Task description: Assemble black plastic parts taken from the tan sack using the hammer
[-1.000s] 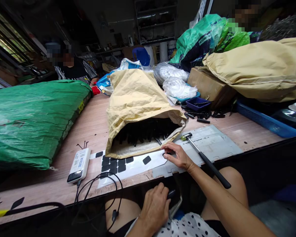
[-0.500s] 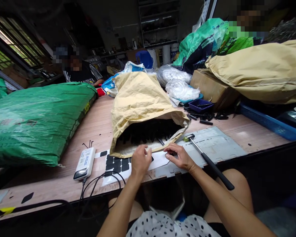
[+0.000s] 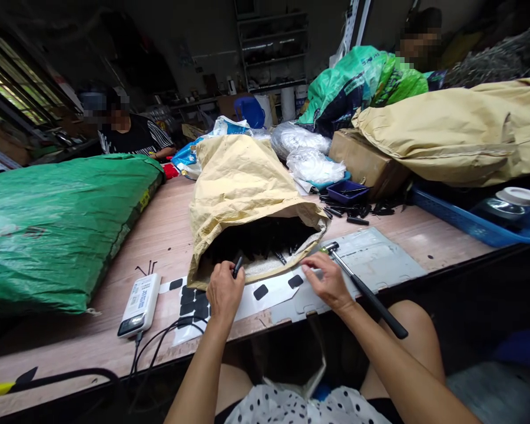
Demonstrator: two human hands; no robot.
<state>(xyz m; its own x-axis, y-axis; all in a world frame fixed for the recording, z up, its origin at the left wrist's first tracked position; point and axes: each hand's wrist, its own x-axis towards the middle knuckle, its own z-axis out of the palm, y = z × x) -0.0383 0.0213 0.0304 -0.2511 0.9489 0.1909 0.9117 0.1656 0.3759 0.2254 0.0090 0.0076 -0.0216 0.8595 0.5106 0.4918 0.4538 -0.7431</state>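
Observation:
A small black cylindrical piece is pinched in my left hand, at the left side of the open mouth of a tan sack. Dark pieces fill the sack's opening. My right hand is at the right of the mouth, near the sack's edge and the hammer head, thumb and fingers apart, with nothing visible in it. Between the hands lies a white backing sheet with black rounded stickers. A hammer rests on a grey plate at the right.
A green sack lies at the left, beside a white power bank with cables. Behind are a purple tray, loose black pieces, a cardboard box and a blue basket. A person sits at the back left.
My left hand has moved left and now shows a black piece in its grip. My right hand has opened slightly. Black stickers between the hands have come into view.

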